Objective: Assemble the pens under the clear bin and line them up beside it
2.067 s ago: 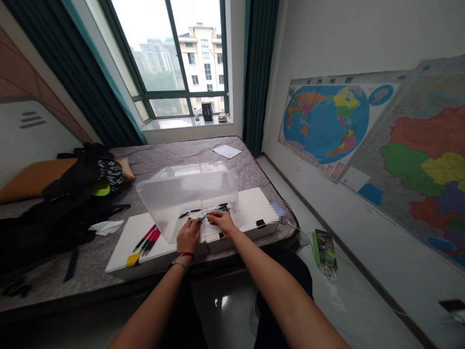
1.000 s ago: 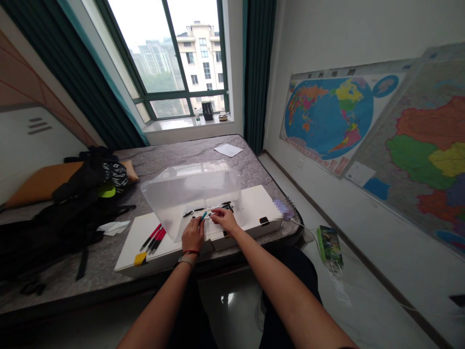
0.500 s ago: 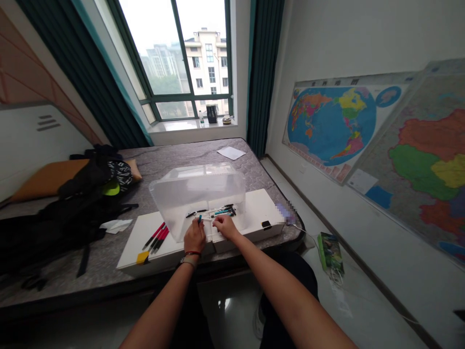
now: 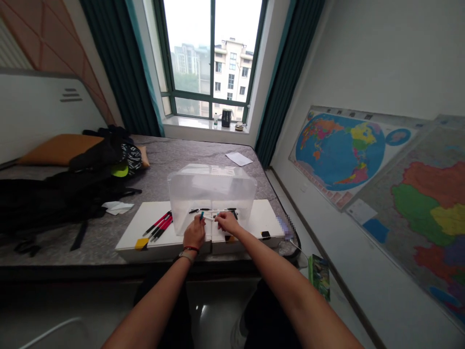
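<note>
My left hand (image 4: 194, 231) is closed around a teal-tipped pen (image 4: 202, 216), whose end sticks up above the fingers. A thin white stick-like piece (image 4: 209, 218) lies between my two hands. My right hand (image 4: 227, 223) is pinched close to its right end; what is in those fingers is too small to make out. Just beyond both hands, several dark pens (image 4: 231, 210) lie inside a clear plastic bin (image 4: 212, 191) tipped on its side, its opening facing me. Several red and black pens (image 4: 159, 227) lie on the white box to the left.
White boxes (image 4: 131, 232) stand side by side on the grey mattress (image 4: 156, 165). Black bags (image 4: 54, 203) and a crumpled tissue (image 4: 118, 207) lie at left, a paper sheet (image 4: 239, 158) behind. A green box (image 4: 319, 276) is on the floor at right.
The camera view has turned, moving most of the scene rightward in the picture. Both hands stay close together before the bin; my right hand now covers more of the pens.
</note>
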The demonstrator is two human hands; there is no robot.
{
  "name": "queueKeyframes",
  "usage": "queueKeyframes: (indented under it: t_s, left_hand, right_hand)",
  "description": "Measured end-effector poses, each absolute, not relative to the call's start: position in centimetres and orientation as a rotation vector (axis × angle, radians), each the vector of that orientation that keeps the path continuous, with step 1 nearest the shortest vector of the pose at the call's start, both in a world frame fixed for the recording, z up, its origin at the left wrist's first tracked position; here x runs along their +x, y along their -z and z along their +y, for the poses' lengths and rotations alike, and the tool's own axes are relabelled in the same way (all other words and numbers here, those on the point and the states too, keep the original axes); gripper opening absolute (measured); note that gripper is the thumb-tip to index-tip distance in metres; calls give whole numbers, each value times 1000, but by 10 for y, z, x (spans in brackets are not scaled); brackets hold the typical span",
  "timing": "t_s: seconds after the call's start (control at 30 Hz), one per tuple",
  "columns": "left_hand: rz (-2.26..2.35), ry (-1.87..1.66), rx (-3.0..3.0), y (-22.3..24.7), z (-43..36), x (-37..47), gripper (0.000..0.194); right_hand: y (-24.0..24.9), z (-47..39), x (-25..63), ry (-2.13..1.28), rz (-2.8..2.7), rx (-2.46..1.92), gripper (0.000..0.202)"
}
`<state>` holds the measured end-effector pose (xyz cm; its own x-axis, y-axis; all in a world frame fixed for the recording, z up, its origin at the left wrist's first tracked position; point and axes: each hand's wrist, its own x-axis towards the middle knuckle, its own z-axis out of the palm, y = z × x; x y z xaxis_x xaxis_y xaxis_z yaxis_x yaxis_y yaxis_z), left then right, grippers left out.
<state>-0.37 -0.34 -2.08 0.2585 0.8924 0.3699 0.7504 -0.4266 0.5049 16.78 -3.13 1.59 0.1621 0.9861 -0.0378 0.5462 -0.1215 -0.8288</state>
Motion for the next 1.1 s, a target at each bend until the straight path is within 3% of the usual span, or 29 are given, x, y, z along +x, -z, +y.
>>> queueKeyframes:
  t_s: [0.17, 0.33, 0.5, 0.83, 1.1]
  left_hand:
    - [1534, -905, 2313, 18, -3, -6, 33]
    - [1521, -916, 2309, 19, -2, -8, 35]
    - [1497, -944, 2307, 20, -1, -9, 36]
    - [1434, -984, 2230, 14, -3, -13, 30]
    - [1440, -975, 2230, 16, -2, -13, 33]
  right_hand:
    - [-76, -1, 196, -516, -1452, -1876, 21]
    - [-114, 28, 201, -260, -1850, -2149, 18]
    - [-103, 37, 194, -381, -2213, -2370, 18]
    - [-64, 44, 158, -294, -2436, -1960, 16]
    - [-49, 54, 144, -312, -2531, -1977, 17]
